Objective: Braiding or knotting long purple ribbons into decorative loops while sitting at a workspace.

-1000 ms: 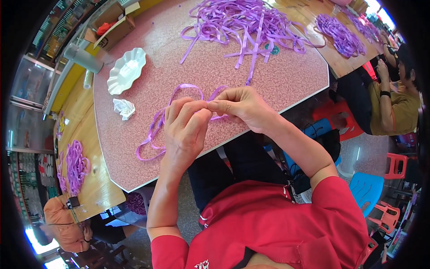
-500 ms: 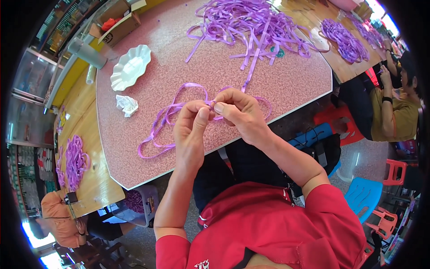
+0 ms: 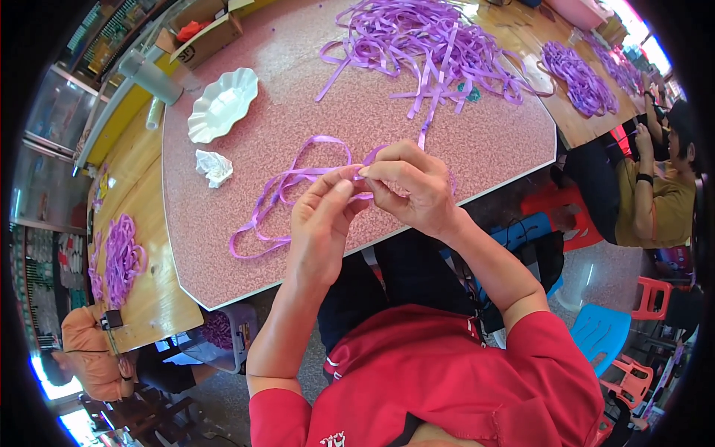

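Observation:
Both hands meet over the near part of the pink speckled table (image 3: 246,246), fingertips pinched close together on a purple ribbon (image 3: 279,179). My left hand (image 3: 320,216) grips it between thumb and index finger. On the other side my right hand (image 3: 413,186) pinches the same ribbon, fingers curled; the exact spot held is partly hidden by the fingertips. Loops of this ribbon lie on the table to the left of my hands, and a strand runs from behind my right hand toward a large tangled heap of purple ribbons (image 3: 417,45) at the far side.
Left on the table are a white scalloped dish (image 3: 223,104) and a crumpled white tissue (image 3: 214,168). Beyond stand a grey-green cylinder (image 3: 151,78) and a cardboard box (image 3: 201,37). More ribbon bundles (image 3: 123,257) lie on wooden tables. Two people sit nearby, one each side.
My right hand has shifted slightly right and its fingers have curled more, still pinching at the ribbon. My left hand stays nearly in place. The whole view has shifted a little.

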A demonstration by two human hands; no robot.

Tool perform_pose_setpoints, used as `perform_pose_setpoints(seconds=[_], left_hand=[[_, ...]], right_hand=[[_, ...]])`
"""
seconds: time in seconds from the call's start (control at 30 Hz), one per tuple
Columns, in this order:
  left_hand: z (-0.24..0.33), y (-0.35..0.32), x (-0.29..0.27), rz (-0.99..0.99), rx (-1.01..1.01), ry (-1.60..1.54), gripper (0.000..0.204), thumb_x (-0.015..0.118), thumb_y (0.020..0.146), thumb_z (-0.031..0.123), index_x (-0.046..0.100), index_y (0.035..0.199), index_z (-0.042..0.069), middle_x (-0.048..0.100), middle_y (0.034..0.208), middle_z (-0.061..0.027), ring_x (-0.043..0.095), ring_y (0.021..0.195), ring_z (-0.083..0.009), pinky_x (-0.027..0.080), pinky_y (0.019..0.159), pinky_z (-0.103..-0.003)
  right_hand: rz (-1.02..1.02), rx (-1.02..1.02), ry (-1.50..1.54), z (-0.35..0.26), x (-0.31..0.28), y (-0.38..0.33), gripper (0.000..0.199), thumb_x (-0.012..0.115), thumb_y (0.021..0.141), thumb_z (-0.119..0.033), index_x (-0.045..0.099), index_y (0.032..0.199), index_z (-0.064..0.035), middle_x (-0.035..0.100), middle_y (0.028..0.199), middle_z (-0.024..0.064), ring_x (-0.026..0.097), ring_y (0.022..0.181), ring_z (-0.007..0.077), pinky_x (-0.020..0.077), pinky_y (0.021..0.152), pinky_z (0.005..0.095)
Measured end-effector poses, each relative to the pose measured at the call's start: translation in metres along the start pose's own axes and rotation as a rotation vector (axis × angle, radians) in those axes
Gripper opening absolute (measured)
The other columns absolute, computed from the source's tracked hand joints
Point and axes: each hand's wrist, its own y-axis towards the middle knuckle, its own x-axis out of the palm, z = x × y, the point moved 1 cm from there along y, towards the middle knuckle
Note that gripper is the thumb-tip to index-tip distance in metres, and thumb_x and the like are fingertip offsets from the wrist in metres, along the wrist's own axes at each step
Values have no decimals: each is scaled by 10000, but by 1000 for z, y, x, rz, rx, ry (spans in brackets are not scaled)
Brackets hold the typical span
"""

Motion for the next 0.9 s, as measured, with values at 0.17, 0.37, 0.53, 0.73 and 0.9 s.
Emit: perform_pose_setpoints(seconds=[0.17,0.37,0.53,0.73,0.9], left_hand=[[-11,4,-4,72,224,191,171,643,939,97,641,1086,10,656,1031,-50,597,922,-104,476,819,-251],[-19,7,-4,121,340,254,116,637,945,89,628,1041,25,627,953,-15,568,889,-74,456,807,-228],[-23,6,-1,143,405,337,101,641,941,79,626,1028,29,618,961,-10,560,892,-65,453,814,-226],[-18,8,1,89,296,186,118,653,925,45,616,1036,35,581,1005,-13,555,915,-77,452,847,-240],[-15,10,2,36,568,433,141,668,903,28,612,1033,33,554,1004,-41,533,949,-127,444,845,-261]], right_hand=[[11,56,19,-5,5,0,240,739,724,60,660,926,-43,624,864,84,640,689,194,515,556,306],[55,320,78,-16,8,0,157,717,767,48,651,897,-7,614,847,83,626,679,145,503,558,274],[45,493,143,-17,7,1,82,681,808,22,646,882,15,608,815,69,598,675,100,483,568,242],[12,873,633,-23,2,0,61,584,919,-33,626,945,3,586,852,-28,548,778,21,458,664,190],[-43,885,767,-20,-3,-1,96,574,929,-78,630,960,-6,573,848,-39,489,745,11,401,642,192]])
